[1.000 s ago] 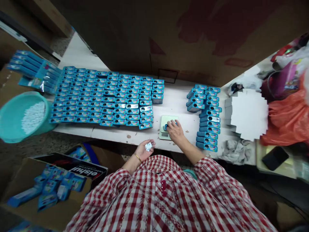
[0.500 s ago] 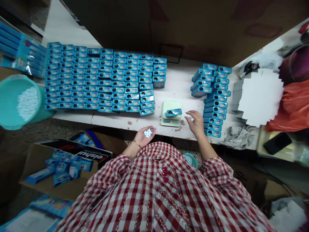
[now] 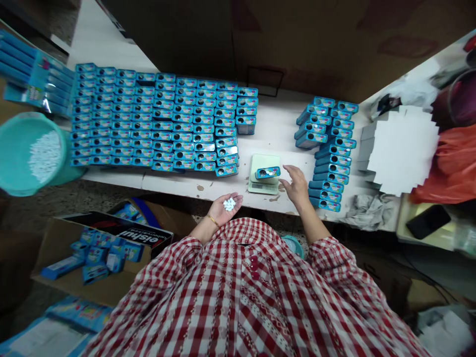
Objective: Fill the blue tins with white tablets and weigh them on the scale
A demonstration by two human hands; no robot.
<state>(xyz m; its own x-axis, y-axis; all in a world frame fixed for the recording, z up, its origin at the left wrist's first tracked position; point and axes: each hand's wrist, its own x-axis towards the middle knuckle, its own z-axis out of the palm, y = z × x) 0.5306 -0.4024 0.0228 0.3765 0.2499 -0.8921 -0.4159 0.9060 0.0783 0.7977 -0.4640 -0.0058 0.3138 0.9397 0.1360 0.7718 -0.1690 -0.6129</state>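
two hands: left hand (image 3: 225, 208) cups white tablets (image 3: 229, 204); right hand (image 3: 296, 182) hovers open beside the blue tin (image 3: 267, 172).

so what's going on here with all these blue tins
A person in a red checked shirt is at a white table. Their left hand is cupped palm up, holding small white tablets. The right hand is open and empty, just right of a small scale with one blue tin on it. A big grid of blue tins covers the table to the left, a smaller stack sits right, and a teal basin holds more tablets.
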